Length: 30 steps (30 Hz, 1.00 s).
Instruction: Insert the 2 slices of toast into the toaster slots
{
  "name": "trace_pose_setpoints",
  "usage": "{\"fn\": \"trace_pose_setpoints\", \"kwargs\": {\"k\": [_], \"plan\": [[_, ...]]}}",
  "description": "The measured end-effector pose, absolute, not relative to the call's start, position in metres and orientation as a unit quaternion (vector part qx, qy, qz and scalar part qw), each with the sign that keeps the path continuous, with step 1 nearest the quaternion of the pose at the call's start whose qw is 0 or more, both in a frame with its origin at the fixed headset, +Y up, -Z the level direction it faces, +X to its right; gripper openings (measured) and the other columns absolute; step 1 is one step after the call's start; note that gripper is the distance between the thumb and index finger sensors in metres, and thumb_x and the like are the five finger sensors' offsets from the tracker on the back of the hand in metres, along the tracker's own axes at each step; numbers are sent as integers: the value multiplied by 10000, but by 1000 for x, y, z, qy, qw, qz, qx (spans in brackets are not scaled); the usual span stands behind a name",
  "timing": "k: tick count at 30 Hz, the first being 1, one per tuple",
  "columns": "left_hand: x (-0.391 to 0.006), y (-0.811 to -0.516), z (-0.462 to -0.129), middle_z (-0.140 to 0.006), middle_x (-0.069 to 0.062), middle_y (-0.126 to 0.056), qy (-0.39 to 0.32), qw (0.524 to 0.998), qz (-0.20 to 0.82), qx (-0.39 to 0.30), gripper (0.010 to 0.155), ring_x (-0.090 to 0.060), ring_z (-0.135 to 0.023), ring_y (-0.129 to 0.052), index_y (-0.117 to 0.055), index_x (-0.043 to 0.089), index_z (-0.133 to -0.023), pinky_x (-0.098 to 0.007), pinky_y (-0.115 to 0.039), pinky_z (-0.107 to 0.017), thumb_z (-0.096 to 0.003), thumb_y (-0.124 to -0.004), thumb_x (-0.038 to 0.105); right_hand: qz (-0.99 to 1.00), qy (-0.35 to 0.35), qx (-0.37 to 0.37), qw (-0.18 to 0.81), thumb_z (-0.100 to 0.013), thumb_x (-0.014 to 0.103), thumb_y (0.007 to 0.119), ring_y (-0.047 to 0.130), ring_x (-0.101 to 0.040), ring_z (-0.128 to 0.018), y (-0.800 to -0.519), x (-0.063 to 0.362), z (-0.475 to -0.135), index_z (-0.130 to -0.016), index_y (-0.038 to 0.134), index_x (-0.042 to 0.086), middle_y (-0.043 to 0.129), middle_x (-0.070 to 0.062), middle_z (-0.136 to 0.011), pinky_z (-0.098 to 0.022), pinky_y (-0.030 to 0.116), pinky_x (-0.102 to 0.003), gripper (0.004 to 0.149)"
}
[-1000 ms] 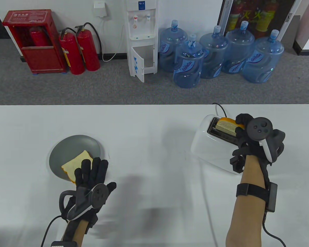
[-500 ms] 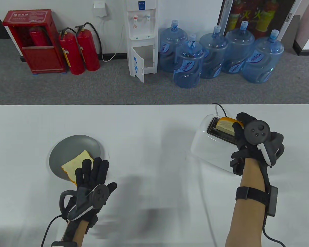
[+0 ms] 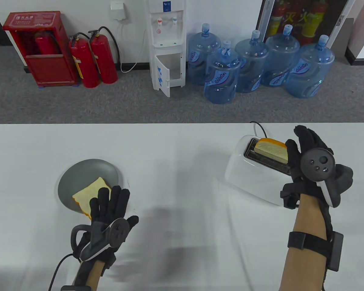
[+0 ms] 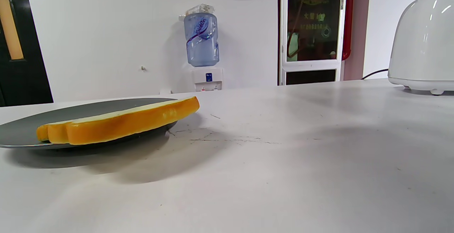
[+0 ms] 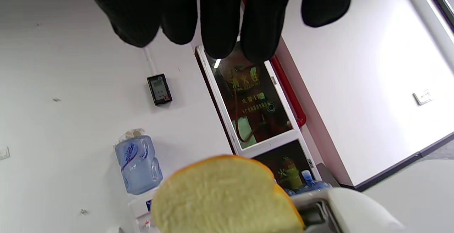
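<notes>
On the left of the white table (image 3: 176, 169) sits the grey plate (image 3: 79, 178), and one slice of toast (image 3: 89, 194) lies flat on it, hanging a little over the near rim. My left hand (image 3: 107, 212) rests with its fingers straight and spread, the fingertips (image 3: 103, 194) over the near edge of that slice; from above I cannot tell whether they press on the bread or only lie above it. My left wrist view shows none of my fingers, but it gives the low side-on look the overhead camera lacks: the slice's orange crust (image 4: 120, 125) lying along the plate, one end jutting past the rim, and the toaster's rounded white wall at far right. Moving right, the white toaster (image 3: 248, 172) stands with the second slice (image 3: 271, 150) upright in its far slot, its top well above the opening. My right hand (image 3: 309, 157) is just beside it, fingers straight and raised, gripping nothing. Only my right wrist view shows the gap: my gloved fingers (image 5: 220, 16) hang clear above the slice's pale face (image 5: 223, 197), apart from it.
</notes>
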<state>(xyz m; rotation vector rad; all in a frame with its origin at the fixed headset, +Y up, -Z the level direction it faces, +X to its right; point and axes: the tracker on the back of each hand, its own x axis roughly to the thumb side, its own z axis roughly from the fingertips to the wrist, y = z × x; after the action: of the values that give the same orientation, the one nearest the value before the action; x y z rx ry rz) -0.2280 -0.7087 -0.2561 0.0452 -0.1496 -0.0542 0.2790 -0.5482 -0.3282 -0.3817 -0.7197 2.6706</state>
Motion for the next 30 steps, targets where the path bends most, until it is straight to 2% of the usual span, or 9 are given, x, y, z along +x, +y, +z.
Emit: {"fn": "trace_pose_setpoints", "kwargs": {"k": [16,25,30], "plan": [[-224,-710,-254,-1265,-41,-201,-84,996,-29,28,796,-411,-1143,-152,-177,298,-1199,-551,-252,-813,-544,-466,646,934,-299,-69,184,-685,488,689,683,-364,-1127,-510,257,-290,-1194,545,316,615,-59,-1240,-805,516,-674,556],[-221,-710,-253,-1265,-40,-200,-91,995,-26,32,795,-409,-1144,-153,-177,299,-1198,-549,-251,-814,-544,-466,646,932,-319,14,172,-684,497,682,676,-370,-1128,-508,218,-274,-1201,526,317,588,-63,-1252,-800,518,-676,569],[-219,-712,-253,-1265,-36,-201,-93,995,-28,28,777,-408,-1143,-152,-175,301,-1197,-548,-252,-814,-555,-467,628,921,-329,64,201,-681,500,687,664,-379,-1129,-518,196,-263,-1207,511,310,567,-78,-1260,-794,519,-679,586]]}}
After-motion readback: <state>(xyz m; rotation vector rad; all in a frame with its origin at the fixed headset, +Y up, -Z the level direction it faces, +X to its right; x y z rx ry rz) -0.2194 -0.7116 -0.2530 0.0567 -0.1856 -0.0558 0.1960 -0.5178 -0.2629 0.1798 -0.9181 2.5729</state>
